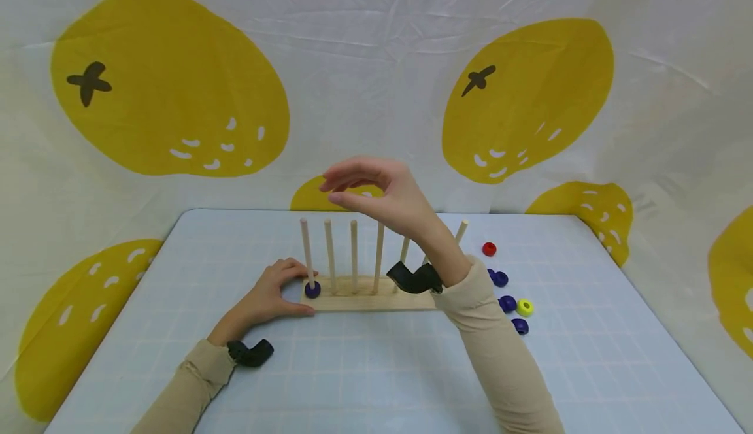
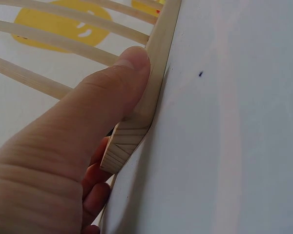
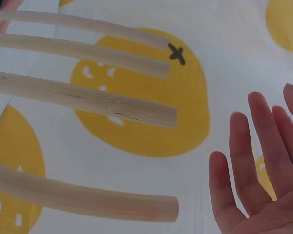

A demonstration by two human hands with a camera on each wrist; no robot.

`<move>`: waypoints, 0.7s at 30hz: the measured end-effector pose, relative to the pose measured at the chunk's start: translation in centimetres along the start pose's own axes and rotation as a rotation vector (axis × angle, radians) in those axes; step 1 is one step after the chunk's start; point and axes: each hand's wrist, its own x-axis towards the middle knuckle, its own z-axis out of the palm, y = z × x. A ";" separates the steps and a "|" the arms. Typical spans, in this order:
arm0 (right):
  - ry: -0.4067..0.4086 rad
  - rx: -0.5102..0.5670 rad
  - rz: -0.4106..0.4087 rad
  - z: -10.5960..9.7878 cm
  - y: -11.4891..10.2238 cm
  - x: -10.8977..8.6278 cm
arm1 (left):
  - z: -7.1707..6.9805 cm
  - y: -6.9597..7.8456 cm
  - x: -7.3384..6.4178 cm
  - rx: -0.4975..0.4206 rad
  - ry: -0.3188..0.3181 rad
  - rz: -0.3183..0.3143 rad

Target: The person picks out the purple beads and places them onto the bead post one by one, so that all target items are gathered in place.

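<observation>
A wooden peg rack (image 1: pixel 353 303) with a row of upright dowels stands on the table. On its leftmost dowel a dark purple bead (image 1: pixel 312 290) sits down at the base. My left hand (image 1: pixel 273 293) grips the rack's left end, thumb along the front edge and fingers behind, as the left wrist view also shows on the wooden base (image 2: pixel 158 63). Raised above the dowels, my right hand (image 1: pixel 382 192) holds nothing; its fingers are loosely bent and apart from the thumb. The right wrist view shows its spread fingers (image 3: pixel 241 151) beside the dowel tops (image 3: pixel 166 116).
Right of the rack lie a red bead (image 1: pixel 489 249), a yellow bead (image 1: pixel 525 307) and several dark purple beads (image 1: pixel 520 326). My right forearm (image 1: pixel 494 349) hides part of the rack's right end. A fruit-printed curtain (image 1: pixel 376 81) hangs behind the table (image 1: pixel 353 382).
</observation>
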 end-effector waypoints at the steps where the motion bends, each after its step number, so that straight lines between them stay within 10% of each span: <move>1: 0.005 -0.004 -0.005 -0.1 -0.1 -0.1 | 0.0 0.0 0.0 0.002 0.000 -0.001; 21: 0.137 -0.106 -0.016 -2.1 -2.2 -4.9 | 0.0 0.2 0.0 0.012 0.013 0.001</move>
